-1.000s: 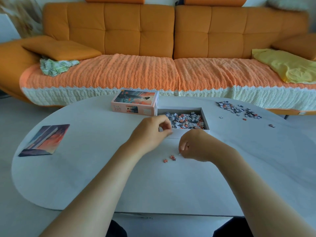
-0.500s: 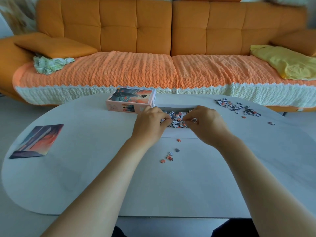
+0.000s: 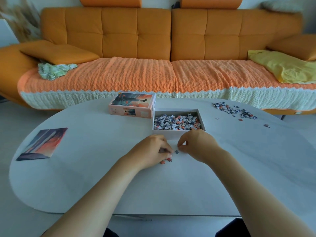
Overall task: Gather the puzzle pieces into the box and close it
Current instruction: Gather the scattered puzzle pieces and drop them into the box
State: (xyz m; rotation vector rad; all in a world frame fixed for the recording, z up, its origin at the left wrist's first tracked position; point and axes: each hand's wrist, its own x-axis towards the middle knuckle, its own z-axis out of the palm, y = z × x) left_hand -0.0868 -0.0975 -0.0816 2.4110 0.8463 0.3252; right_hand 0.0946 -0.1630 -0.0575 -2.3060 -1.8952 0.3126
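The open white box (image 3: 202, 120) sits mid-table, its bottom covered with grey, white and orange puzzle pieces (image 3: 176, 121). The picture-printed lid (image 3: 132, 105) stands just left of it. Both hands are on the table in front of the box's near wall. My left hand (image 3: 152, 151) is curled down, its fingertips closed on loose pieces. My right hand (image 3: 198, 144) pinches thumb and forefinger together on a small piece at the table. A grey piece (image 3: 176, 152) lies between the hands, and orange pieces (image 3: 165, 161) lie under the left fingers. Another scattered pile (image 3: 234, 111) lies at the far right.
A printed picture card (image 3: 42, 144) lies flat near the table's left edge. An orange sofa (image 3: 171, 48) with a knitted cover, cushions and a yellow cloth runs behind the rounded white table (image 3: 102, 177).
Both hands have drawn back from over the box to the loose pieces in front of it. The box contents are now uncovered.
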